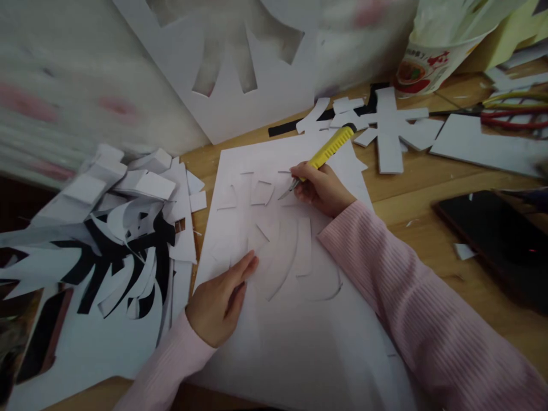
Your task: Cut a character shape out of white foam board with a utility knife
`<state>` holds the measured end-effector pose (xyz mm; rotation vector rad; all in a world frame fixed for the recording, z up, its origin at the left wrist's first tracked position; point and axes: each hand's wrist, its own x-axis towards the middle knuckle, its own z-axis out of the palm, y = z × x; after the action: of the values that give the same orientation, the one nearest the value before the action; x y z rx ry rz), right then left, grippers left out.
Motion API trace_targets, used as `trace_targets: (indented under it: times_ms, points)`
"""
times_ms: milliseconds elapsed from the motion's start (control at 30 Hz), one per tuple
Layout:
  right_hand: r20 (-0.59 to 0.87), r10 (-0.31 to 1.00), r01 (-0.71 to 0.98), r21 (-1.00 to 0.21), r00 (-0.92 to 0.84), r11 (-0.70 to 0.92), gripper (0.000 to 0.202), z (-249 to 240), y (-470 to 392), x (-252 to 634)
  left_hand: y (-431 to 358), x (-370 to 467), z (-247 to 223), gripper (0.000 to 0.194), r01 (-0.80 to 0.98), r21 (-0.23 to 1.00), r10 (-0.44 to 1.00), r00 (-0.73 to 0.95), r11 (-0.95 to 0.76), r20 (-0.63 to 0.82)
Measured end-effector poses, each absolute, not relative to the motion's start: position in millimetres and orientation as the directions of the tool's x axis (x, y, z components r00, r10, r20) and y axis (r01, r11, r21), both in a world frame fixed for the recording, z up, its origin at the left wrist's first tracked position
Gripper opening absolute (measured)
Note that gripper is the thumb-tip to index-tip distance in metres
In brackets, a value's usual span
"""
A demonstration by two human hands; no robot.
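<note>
A large white board [274, 342] lies on the wooden table, its surface marked with cut lines that form a character. My right hand [321, 188] grips a yellow utility knife [331, 147] near its blade end. The blade points down and left at the upper middle of the board; whether it touches the surface I cannot tell. On the board's left half rests my left hand [222, 297], holding nothing, its fingers stretched out and pointing up and right toward the cut lines.
Piled at the left are white and black paper cutouts [141, 245]. A white board with cut-out openings [180, 74] leans on the wall. Cut white pieces [387, 131], a paper cup [436, 63], red-and-yellow-handled scissors [509, 114] and a dark phone [492, 240] are on the right.
</note>
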<state>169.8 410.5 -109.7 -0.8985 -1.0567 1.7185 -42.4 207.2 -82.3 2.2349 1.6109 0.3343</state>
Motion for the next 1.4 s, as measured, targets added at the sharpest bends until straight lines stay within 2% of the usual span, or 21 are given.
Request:
trace_targets:
  times_ms: [467, 867, 967, 1133, 1233, 1333, 1400]
  points:
    - [-0.117, 0.937, -0.227, -0.953, -0.329, -0.199, 0.019, -104.8, 410.8, 168.6, 206.9, -39.6, -74.5, 0.056, 0.918, 0.364, 0.961, 0.228, -0.158, -0.158]
    - [-0.086, 0.934, -0.246, -0.953, -0.346, -0.179, 0.019, -103.7, 410.6, 170.3, 203.2, -33.5, -76.0, 0.053, 0.939, 0.26, 0.962, 0.255, -0.224, -0.095]
    - [-0.092, 0.939, -0.277, -0.942, -0.332, -0.19, 0.018, -104.2, 410.6, 169.7, 205.2, -28.9, -74.1, 0.047, 0.935, 0.165, 0.947, 0.322, -0.315, -0.017]
    - [-0.065, 0.943, -0.327, -0.928, -0.327, -0.178, 0.019, -107.9, 409.9, 168.8, 208.5, -9.5, -74.7, 0.039, 0.853, -0.128, 0.85, 0.518, -0.505, 0.095]
    - [-0.072, 0.936, -0.342, -0.919, -0.344, -0.196, 0.018, -110.0, 409.6, 169.9, 209.9, 4.2, -80.1, 0.036, 0.843, -0.267, 0.83, 0.521, -0.466, 0.199]
    - [-0.096, 0.937, -0.332, -0.919, -0.337, -0.213, 0.021, -110.7, 408.9, 170.4, 212.4, 14.0, -83.2, 0.037, 0.886, -0.322, 0.86, 0.426, -0.333, 0.282]
    - [-0.109, 0.94, -0.328, -0.919, -0.322, -0.219, 0.022, -109.5, 408.0, 170.1, 215.3, 16.9, -83.3, 0.041, 0.892, -0.335, 0.873, 0.402, -0.305, 0.275]
